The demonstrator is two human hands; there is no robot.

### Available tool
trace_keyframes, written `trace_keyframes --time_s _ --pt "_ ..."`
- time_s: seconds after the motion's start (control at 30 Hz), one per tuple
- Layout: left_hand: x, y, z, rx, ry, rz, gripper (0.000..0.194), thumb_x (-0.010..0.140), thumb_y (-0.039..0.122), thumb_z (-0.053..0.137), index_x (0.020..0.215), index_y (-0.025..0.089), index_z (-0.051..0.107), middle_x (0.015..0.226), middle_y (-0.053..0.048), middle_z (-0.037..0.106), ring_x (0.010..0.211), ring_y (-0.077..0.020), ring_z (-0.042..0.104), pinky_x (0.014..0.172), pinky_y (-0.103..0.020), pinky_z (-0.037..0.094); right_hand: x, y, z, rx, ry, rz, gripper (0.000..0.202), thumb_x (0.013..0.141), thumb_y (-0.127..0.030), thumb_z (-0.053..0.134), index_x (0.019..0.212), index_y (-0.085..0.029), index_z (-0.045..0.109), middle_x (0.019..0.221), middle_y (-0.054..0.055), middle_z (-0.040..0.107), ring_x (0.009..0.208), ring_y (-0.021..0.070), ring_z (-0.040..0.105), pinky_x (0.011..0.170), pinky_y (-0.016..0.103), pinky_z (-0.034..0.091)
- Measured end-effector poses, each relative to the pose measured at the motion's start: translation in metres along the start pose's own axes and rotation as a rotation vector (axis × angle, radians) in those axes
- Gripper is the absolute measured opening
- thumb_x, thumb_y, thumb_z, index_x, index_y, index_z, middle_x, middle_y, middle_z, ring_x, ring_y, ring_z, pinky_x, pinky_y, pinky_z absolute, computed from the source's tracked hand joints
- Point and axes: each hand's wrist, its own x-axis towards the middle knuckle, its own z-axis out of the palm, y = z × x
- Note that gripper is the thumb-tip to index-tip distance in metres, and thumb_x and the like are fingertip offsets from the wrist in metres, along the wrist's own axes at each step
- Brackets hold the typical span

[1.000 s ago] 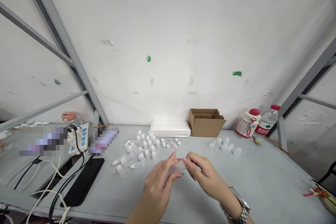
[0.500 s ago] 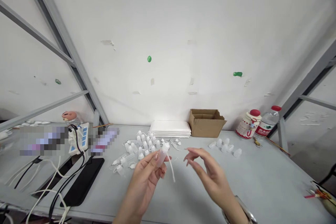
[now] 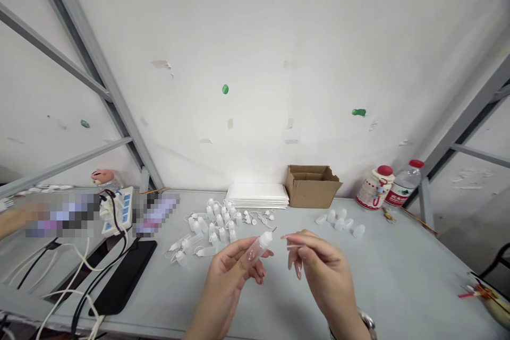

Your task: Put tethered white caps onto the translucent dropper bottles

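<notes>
My left hand (image 3: 227, 276) is closed round a small translucent needle-tip bottle (image 3: 257, 251), tilted up to the right. A thin dark needle sticks out of its white top. Just right of that tip, my right hand (image 3: 326, 273) pinches a thin white strip (image 3: 294, 246), mostly covered by the fingers. Behind my left hand stand and lie several similar capped bottles (image 3: 219, 218). Several loose white caps (image 3: 254, 221) with thin straps lie beside them. Farther right is a small group of translucent bottles (image 3: 341, 222) on the grey table (image 3: 390, 276).
Against the wall are a stack of white boxes (image 3: 257, 196) and an open cardboard box (image 3: 311, 194). A white jar (image 3: 373, 191) and a water bottle (image 3: 403, 188) stand at right. Cables, a power strip (image 3: 119, 212) and a black phone (image 3: 124, 276) occupy the left; another person's arm (image 3: 16, 221) reaches in.
The cap with its hanging strap has come off the bottle top, baring the needle. My right hand has closed on a white strip. The bottle now leans right, and another person's arm has appeared at left.
</notes>
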Motion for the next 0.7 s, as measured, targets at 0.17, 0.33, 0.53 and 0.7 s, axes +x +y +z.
trace_keyframes --time_s 0.17,0.33,0.53,0.7 --pt "-0.014 0.0 0.004 0.1 0.052 0.116 0.029 0.064 0.036 0.071 0.085 0.016 0.071 0.065 -0.006 0.068 0.051 -0.0137 0.054 0.05 -0.027 0.045 0.005 -0.005 0.004 0.264 0.13 0.227 0.026 0.078 -0.042 0.061 0.085 -0.02 0.073 0.046 -0.002 0.047 0.052 0.0124 0.046 0.056 0.029 0.045" --pt "-0.02 -0.001 0.004 0.113 0.103 0.18 0.03 0.063 0.037 0.072 0.085 0.016 0.071 0.054 -0.003 0.065 0.051 -0.0146 0.055 0.053 -0.028 0.046 0.005 -0.004 0.005 0.304 0.071 0.227 0.02 0.078 -0.04 0.061 0.081 -0.022 0.071 0.05 -0.003 0.048 0.051 0.0114 0.044 0.059 0.031 0.044" --pt "-0.01 0.007 0.0 -0.054 0.033 0.056 0.026 0.067 0.037 0.07 0.076 0.013 0.07 0.069 -0.006 0.066 0.049 -0.0096 0.051 0.046 -0.022 0.042 -0.001 0.005 -0.001 -0.037 -0.023 -0.075 0.025 0.084 -0.022 0.056 0.107 -0.03 0.062 0.08 0.002 0.056 0.073 0.0156 0.055 0.069 0.034 0.047" --pt "0.002 -0.001 -0.007 -0.179 0.005 -0.038 0.018 0.072 0.03 0.068 0.077 0.014 0.068 0.072 -0.005 0.065 0.057 -0.0091 0.054 0.056 -0.021 0.044 -0.007 0.007 0.002 -0.165 -0.241 -0.178 0.04 0.079 -0.016 0.063 0.114 -0.034 0.058 0.103 0.007 0.059 0.098 0.0223 0.056 0.083 0.04 0.049"
